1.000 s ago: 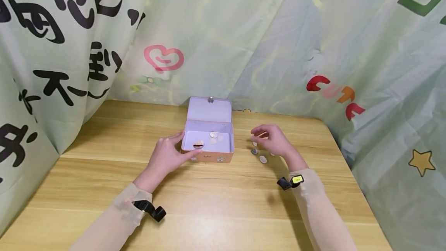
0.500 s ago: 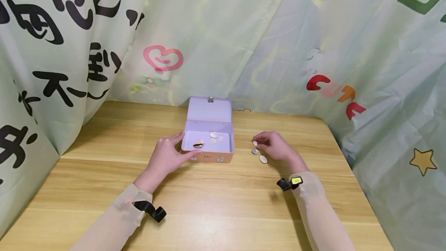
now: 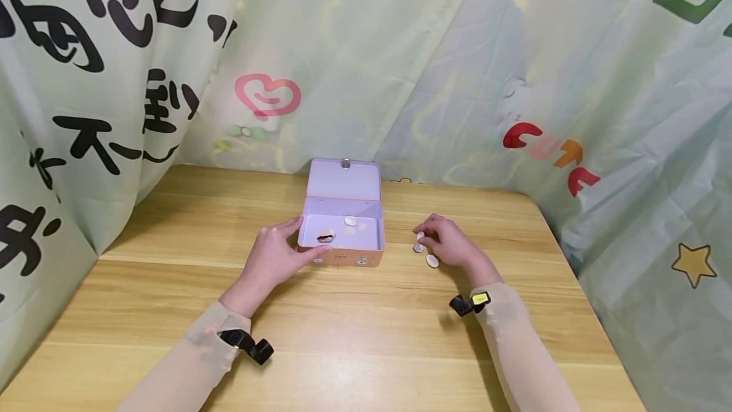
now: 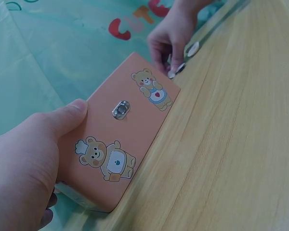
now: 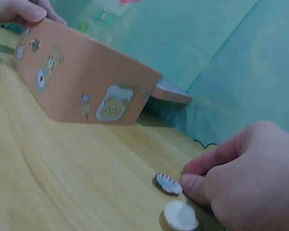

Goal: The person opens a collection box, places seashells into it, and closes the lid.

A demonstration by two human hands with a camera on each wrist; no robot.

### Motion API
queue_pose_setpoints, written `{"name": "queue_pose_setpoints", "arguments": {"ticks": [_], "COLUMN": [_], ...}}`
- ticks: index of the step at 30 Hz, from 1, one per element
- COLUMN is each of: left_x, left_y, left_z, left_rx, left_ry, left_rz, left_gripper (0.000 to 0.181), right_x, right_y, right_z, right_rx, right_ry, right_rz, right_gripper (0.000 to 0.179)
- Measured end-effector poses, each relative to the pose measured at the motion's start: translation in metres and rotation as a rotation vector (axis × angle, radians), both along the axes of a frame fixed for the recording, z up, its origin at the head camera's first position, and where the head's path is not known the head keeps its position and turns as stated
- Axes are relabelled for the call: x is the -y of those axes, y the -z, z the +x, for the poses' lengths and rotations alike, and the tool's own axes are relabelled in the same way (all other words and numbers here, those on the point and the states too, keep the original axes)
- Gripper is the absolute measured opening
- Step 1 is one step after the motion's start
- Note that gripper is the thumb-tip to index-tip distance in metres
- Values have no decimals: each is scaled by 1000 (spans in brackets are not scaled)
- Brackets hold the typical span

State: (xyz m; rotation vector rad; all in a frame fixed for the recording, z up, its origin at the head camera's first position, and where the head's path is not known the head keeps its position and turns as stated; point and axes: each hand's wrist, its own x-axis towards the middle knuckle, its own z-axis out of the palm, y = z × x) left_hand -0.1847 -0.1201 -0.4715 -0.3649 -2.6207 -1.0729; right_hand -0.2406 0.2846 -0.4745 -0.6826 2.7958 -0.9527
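Observation:
An orange tin box [image 3: 347, 258] with a lilac inside and bear pictures stands on the table, its lid [image 3: 344, 180] tipped back. My left hand [image 3: 272, 253] grips its front left corner, thumb on the front wall in the left wrist view. Inside lie a brown-edged shell [image 3: 326, 236], a white shell [image 3: 351, 221] and paler pieces. To the right of the box, my right hand [image 3: 450, 241] pinches a small white shell [image 3: 420, 235] between thumb and forefinger, low over the table. Close by lie a dark-edged ridged shell [image 5: 168, 184] and a white scallop-like shell [image 5: 181, 215].
The wooden table [image 3: 343, 348] reaches back to a printed curtain [image 3: 434, 81], which hangs behind the box and along both sides. The lid leans back close to the curtain. Each wrist carries a black strapped camera.
My right hand has come down to the shells, and its thumb and forefinger have closed on the farthest white one. It has shifted slightly left. The left hand and box have not moved.

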Motion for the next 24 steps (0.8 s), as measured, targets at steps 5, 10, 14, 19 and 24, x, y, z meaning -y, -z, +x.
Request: {"name": "queue_pose_setpoints", "arguments": {"ticks": [5,10,14,19,24], "left_x": [0,-1,0,0,0], "left_y": [0,-1,-2,-1,-1], "left_z": [0,1,1,1,1], "left_rx": [-4,14,23,14,17], "left_ry": [2,-5,-5,-4,-4], "left_rz": [1,2,-1,-3,-13], "left_gripper": [99,97,100,103,103], "right_x": [-3,-4,-2,1,7], "right_y": [4,3,-5,-15,-25], "right_z": [2,3,4,4,4], "right_rx": [-30,-31,-11,-24,-46], "right_ry": [51,81,105,102,94], "right_rz": [-20,-71,-109,-118,-121], "right_gripper": [15,10,13,18,20]}}
